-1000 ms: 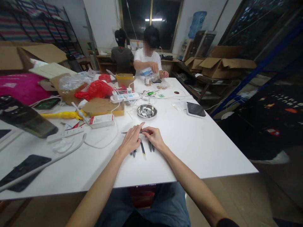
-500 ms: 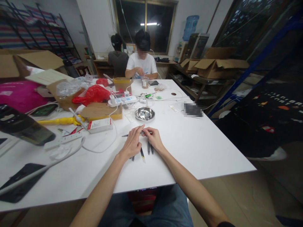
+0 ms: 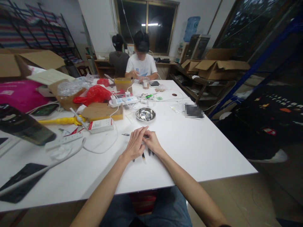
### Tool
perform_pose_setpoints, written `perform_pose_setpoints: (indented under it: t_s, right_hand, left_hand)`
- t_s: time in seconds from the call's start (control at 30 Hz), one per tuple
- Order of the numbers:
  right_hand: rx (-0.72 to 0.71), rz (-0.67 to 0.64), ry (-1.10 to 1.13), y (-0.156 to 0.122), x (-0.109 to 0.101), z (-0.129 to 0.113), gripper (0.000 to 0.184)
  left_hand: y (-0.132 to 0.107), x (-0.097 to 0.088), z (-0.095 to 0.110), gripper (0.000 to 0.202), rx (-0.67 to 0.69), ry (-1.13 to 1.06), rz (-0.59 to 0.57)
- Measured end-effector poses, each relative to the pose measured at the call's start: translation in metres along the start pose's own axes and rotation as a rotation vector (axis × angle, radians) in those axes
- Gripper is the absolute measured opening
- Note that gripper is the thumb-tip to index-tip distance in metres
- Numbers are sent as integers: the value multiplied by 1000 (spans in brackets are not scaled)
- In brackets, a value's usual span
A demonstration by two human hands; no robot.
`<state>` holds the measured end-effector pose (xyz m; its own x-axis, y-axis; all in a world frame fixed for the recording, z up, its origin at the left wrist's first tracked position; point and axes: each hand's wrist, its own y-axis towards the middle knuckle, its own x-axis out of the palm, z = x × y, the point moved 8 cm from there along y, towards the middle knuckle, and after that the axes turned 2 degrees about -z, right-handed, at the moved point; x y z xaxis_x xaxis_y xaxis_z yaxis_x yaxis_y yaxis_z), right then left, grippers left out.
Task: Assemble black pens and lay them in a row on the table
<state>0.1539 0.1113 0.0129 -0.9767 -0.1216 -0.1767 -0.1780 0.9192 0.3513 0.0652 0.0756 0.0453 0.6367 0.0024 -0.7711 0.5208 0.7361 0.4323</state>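
Above the desk (image 3: 194, 148), the left hand (image 3: 135, 143) and right hand (image 3: 152, 141) seem closed on a pen (image 3: 125, 134), apparently working it between them, the next move calling for steady alignment.

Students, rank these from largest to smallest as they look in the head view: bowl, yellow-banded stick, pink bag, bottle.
1. Pink bag and bottle, too alike to rank
2. Bowl
3. Yellow-banded stick, partly hidden

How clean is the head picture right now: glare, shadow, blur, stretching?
Head view, glare: a light streak in the dark window, glints on the metal bowl. Head view, shadow: soft, on the white table beside the left forearm. Head view, blur: pens by the left hand and right hand look soft. Head view, stretching: dark bottle at left edge.
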Motion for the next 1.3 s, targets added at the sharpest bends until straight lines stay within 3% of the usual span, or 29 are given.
perform_pose_setpoints:
  t_s: [0.1,0.2,0.3,0.33,0.43,0.53,0.67,0.87,1.0,1.2,1.3]
  right_hand:
    - [-30,6,-22,0,-3,-3,14]
    - [-40,54,-79,1,-14,-7,13]
    - [-21,109,-124,2,-28,-11,14]
    - [-12,122,-120,3,-31,-12,15]
    - [-3,153,-74,3,-38,-14,17]
    - [21,176,3,4,-41,-11,17]
    - [160,235,98,2,-48,7,28]
    - [182,181,-41,0,-41,12,44]
    - [170,118,-8,0,-32,11,40]
    - [179,-63,139,4,-20,12,41]
    - [176,-69,91,2,-20,11,37]
  left_hand:
    - [0,-1,6,96,56,-15,47]
    - [0,-14,5,85,85,48,190]
    - [-1,-37,-14,63,-52,157,392]
    - [-1,-42,-24,52,-121,180,408]
    - [2,-40,-42,22,-217,228,292]
    - [2,-35,-48,23,-208,182,217]
    - [1,-29,-45,16,-139,74,200]
    - [0,-1,-37,9,-47,8,47]
    - [1,2,-36,16,-59,35,42]
    - [3,-12,-37,21,-35,82,86]
    - [3,-18,-37,19,-17,88,120]
